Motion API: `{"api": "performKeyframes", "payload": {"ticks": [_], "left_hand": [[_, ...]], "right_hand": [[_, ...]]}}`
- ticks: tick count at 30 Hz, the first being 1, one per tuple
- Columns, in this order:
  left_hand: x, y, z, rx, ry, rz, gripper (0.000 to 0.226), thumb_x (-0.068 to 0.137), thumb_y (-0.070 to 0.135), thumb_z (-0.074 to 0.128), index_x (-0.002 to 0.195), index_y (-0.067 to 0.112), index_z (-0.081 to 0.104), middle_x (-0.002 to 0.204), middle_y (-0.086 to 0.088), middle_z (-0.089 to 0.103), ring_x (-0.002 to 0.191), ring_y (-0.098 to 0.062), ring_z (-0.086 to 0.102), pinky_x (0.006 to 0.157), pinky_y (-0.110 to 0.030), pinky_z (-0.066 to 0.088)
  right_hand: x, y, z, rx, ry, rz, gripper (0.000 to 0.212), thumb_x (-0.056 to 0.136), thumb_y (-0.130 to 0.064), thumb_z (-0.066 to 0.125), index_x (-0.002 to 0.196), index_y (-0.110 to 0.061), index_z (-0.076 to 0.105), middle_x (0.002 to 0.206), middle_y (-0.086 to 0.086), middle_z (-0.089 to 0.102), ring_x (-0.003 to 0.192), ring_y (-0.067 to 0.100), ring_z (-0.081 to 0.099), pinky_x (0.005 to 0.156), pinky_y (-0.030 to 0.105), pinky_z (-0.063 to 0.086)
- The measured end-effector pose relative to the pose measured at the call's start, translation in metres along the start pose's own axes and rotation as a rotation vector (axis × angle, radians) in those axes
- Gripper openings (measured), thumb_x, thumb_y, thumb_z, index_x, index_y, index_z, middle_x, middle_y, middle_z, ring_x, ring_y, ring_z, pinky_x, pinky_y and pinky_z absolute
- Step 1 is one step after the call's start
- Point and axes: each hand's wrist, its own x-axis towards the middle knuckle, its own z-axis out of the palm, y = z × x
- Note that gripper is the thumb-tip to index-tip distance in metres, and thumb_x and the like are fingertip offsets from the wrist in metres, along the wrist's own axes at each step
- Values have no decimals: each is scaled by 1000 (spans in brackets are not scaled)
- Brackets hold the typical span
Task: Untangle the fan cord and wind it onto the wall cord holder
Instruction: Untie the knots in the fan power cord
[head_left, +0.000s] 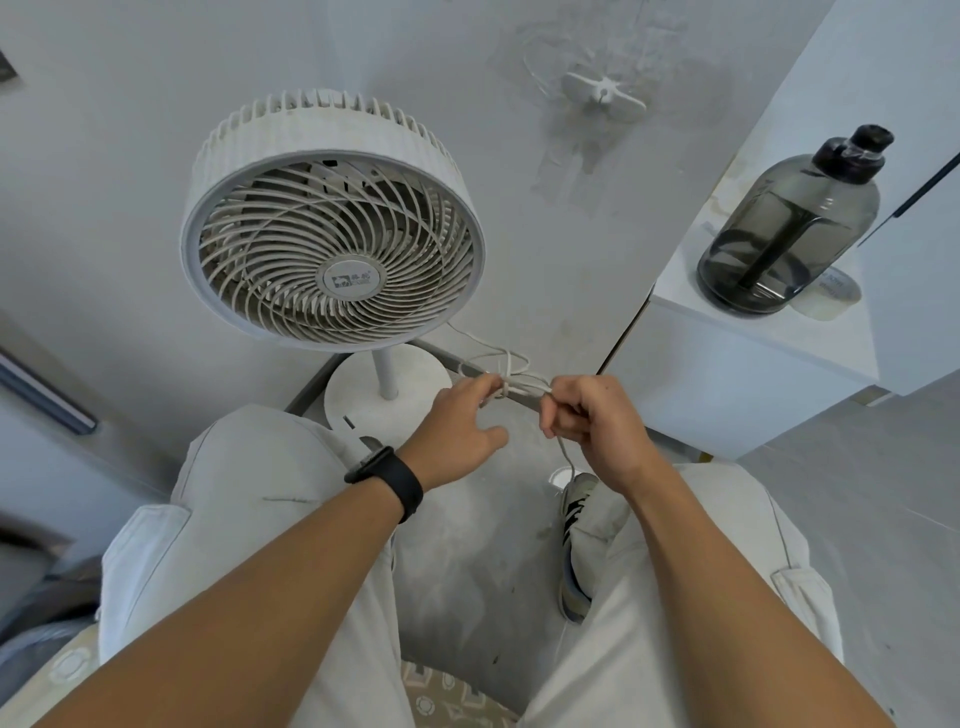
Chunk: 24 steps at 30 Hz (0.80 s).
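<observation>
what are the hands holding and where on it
Both hold the white fan cord at its knotted tangle: left hand pinches one side, right hand grips the other.

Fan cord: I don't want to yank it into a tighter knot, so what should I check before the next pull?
1. Both hands on the fan cord: ok; left hand pinches the bundle, right hand grips it.
2. Tangle cleared: not ok, loops bunch between the hands.
3. Free end located: cannot tell; a strand hangs below the right hand.
4. Slack toward the fan: ok, the cord sags.
5. Wall cord holder free: ok, nothing wound on it.
</observation>
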Motion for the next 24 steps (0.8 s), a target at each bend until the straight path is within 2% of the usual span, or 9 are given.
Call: {"api": "performKeyframes", "payload": {"ticks": [3,5,7,10,13,17,19,22,24], "left_hand": [[1,1,6,-106,29,-11,35,90,35,69,124,29,62,119,4,64,115,-16,57,97,-34,47],[0,4,7,-206,97,-18,28,94,31,71,121,27,64,120,7,65,112,-5,56,94,-24,43],[-1,6,3,-289,197,-76,29,94,26,71,121,26,59,124,8,61,114,-4,52,92,-19,40],[-1,3,-3,-220,232,-106,45,89,34,71,130,35,53,128,9,51,126,-14,43,104,-31,38],[0,3,-2,-131,141,-92,40,84,49,63,123,43,62,129,12,55,131,-19,42,113,-44,36],[3,-4,0,-109,112,-85,34,86,64,60,109,42,69,114,18,70,118,-14,61,105,-50,46],[3,-5,0,-109,97,-80,33,85,65,58,106,42,71,110,19,73,114,-12,64,105,-52,47],[0,0,-3,-157,144,-105,31,81,62,60,92,36,71,101,17,74,109,-11,66,106,-49,46],[-1,1,-3,-169,168,-92,27,85,56,62,92,32,72,98,15,75,106,-9,67,104,-46,49]], "right_hand": [[-2,-1,-2,-6,-11,8,36,83,-20,44,66,-5,72,48,-2,24,49,16,24,63,33,40],[-2,-1,-3,-13,-12,-3,36,83,-19,43,74,-3,75,48,-4,24,49,16,20,59,30,40],[-1,-2,-2,-16,-14,-11,37,84,-18,43,77,-3,75,48,-4,24,49,16,20,56,30,38],[-1,-2,-2,-24,-25,10,36,82,-17,43,73,-4,75,49,-4,23,50,16,18,55,31,29],[-2,-3,-2,-67,-42,15,36,82,-16,44,74,-3,76,52,-4,24,52,15,17,53,27,19],[-3,-4,-4,-117,-14,25,38,85,-17,44,88,-1,78,53,-4,31,49,12,23,49,25,18],[-3,-5,-4,-204,79,14,33,93,-16,47,93,-8,80,50,-12,36,47,8,28,48,24,23],[2,1,-7,-374,313,-58,25,103,-16,53,100,-20,78,51,-19,49,50,3,40,55,20,35],[6,6,-11,-438,410,-114,16,103,-24,57,107,-28,72,59,-14,53,59,11,53,62,31,46]]}}
